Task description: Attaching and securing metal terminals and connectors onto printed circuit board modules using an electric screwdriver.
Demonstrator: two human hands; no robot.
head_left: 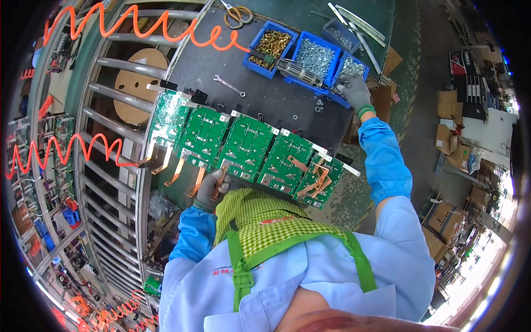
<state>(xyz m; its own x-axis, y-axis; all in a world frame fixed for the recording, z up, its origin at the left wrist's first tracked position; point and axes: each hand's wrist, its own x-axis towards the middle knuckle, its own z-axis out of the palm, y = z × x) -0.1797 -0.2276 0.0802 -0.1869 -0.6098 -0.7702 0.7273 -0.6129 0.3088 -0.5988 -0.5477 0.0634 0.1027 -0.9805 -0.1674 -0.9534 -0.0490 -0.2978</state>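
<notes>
Several green circuit boards [247, 145] lie side by side in a row in front of me. My left hand [209, 191], in a grey glove, is closed on a copper strip [220, 182] at the near edge of the middle board. Further copper strips [176, 171] stick out from the near edges of the boards to the left. Loose copper strips [321, 180] lie on the rightmost board. My gloved right hand [357, 91] reaches to the small blue bin [340, 69] of metal washers or nuts, fingers curled together at its near side; anything between them is hidden.
Blue bins of brass-coloured screws [273, 44] and silvery hardware [314, 58] stand at the back. An electric or air screwdriver [298, 72] rests across them. A wrench [229, 86], scissors [237, 16] and loose washers [318, 105] lie on the dark mat. A metal roller rack [119, 119] borders the left.
</notes>
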